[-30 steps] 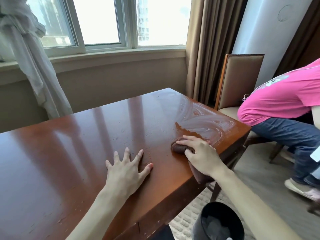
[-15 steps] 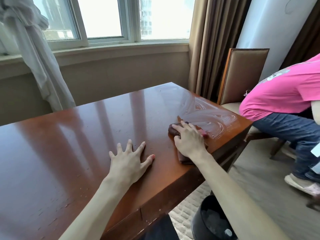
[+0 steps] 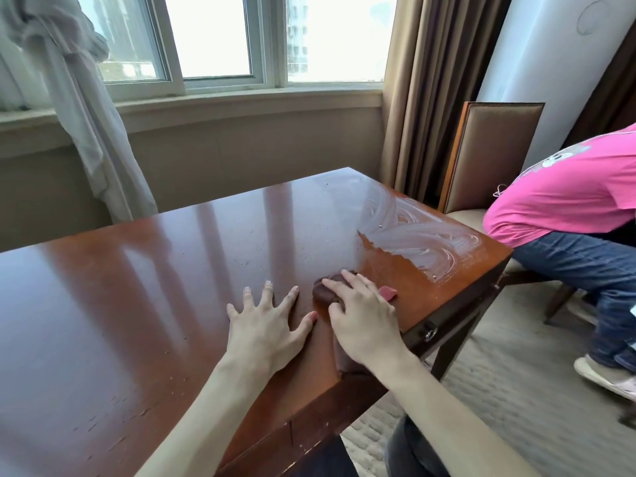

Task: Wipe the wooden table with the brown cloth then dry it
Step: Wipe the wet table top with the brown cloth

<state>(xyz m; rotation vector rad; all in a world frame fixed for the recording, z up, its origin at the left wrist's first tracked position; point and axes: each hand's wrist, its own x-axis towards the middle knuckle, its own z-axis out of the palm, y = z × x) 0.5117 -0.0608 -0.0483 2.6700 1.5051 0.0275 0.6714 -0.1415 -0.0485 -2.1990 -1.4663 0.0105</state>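
The glossy wooden table (image 3: 137, 297) fills the left and middle of the head view. My right hand (image 3: 363, 320) presses flat on the brown cloth (image 3: 325, 290), which peeks out past my fingertips and hangs over the near edge under my wrist. My left hand (image 3: 268, 325) rests flat beside it with its fingers spread, holding nothing. A wet streaky smear (image 3: 420, 235) covers the table's far right corner.
A padded chair (image 3: 492, 156) stands off the table's right end, with a person in a pink shirt (image 3: 568, 197) bent over beside it. Brown curtains (image 3: 423, 91) and a white curtain (image 3: 79, 108) hang by the window. Carpet lies to the right.
My right hand has slid the cloth leftward and nearer, close to my left hand. The left hand has stayed flat on the table.
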